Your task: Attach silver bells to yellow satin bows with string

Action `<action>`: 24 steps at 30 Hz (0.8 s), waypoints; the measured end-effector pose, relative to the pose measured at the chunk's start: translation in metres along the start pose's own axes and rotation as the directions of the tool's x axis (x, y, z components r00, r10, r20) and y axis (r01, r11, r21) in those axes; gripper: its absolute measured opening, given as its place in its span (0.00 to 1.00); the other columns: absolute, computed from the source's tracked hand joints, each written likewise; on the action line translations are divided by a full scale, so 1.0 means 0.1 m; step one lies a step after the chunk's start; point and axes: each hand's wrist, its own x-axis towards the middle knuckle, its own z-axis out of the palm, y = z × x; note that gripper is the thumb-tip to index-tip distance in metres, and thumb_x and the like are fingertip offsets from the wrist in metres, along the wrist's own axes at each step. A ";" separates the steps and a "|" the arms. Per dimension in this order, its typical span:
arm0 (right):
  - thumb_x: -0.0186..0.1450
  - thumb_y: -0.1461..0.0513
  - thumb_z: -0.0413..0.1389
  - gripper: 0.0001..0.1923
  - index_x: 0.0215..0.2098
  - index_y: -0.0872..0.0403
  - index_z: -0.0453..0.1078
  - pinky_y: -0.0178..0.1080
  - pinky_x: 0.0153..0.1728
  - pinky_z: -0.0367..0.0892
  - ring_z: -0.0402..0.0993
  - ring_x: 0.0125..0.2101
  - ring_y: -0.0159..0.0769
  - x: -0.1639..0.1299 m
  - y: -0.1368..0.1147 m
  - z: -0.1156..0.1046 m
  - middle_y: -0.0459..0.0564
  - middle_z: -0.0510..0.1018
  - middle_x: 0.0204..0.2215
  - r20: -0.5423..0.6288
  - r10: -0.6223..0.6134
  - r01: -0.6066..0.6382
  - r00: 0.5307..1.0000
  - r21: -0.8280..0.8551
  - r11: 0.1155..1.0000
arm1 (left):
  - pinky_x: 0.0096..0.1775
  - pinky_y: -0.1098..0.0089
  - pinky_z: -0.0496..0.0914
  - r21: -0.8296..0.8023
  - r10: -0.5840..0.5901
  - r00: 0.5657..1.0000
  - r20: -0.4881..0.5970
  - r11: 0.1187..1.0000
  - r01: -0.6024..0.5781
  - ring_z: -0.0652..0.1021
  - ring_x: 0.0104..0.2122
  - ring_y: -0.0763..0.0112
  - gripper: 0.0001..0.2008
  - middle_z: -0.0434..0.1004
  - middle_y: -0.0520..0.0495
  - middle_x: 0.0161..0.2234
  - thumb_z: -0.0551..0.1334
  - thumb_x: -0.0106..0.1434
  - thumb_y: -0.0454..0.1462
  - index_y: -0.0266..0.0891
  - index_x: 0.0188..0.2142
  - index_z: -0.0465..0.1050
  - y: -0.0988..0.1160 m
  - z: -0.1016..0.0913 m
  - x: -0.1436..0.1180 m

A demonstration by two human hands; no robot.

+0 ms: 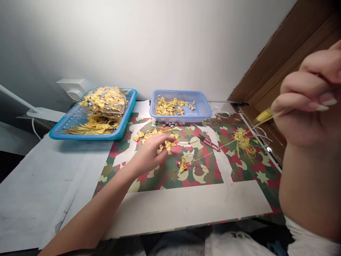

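My left hand (150, 153) reaches over a loose group of yellow ribbon bows (170, 145) on wire stems. Its fingers are apart and I see nothing in them. High at the right edge, my right hand (306, 99) is closed around a thin yellow thread (223, 144). This thread slants down leftward across the mat to a single yellow bow (182, 165), which lies beside a small silver bell (179, 165). Pink-handled thread snips (209, 142) rest between my hands. A tangle of yellow thread scraps (243, 142) lies to their right.
A blue basket (119, 133) at the left holds bagged and loose bows. Another blue basket (181, 119) with bows stands against the wall, several silver bells (170, 124) before it. A camouflage-patterned mat (160, 177) covers the table. Brown cardboard (266, 57) rises at right.
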 end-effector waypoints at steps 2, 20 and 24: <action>0.71 0.62 0.50 0.12 0.35 0.42 0.73 0.26 0.17 0.61 0.55 0.17 0.18 -0.06 -0.06 0.20 0.37 0.68 0.27 0.144 0.126 -0.157 0.981 0.224 0.962 | 0.48 0.64 0.67 -0.064 0.072 0.997 -0.018 0.995 -0.073 0.75 0.46 0.62 0.15 0.77 0.44 0.45 0.59 0.60 0.32 0.43 0.46 0.75 0.24 0.01 0.02; 0.61 0.61 0.60 0.06 0.30 0.47 0.66 0.31 0.23 0.65 0.59 0.19 0.24 -0.13 0.57 0.39 0.38 0.58 0.20 0.209 0.214 -0.260 0.954 0.221 0.940 | 0.21 0.75 0.55 -0.994 -0.266 0.963 0.038 0.093 0.065 0.52 0.16 0.78 0.20 0.44 0.57 0.17 0.50 0.70 0.40 0.39 0.21 0.56 0.51 -0.04 0.37; 0.56 0.59 0.63 0.08 0.30 0.48 0.68 0.32 0.26 0.68 0.62 0.21 0.26 -0.38 0.95 0.37 0.39 0.64 0.20 0.255 0.350 -0.400 0.902 0.186 0.897 | 0.21 0.75 0.54 -0.997 -0.341 0.938 0.069 0.016 0.079 0.51 0.16 0.77 0.20 0.44 0.57 0.17 0.46 0.72 0.39 0.39 0.22 0.55 0.18 0.11 0.32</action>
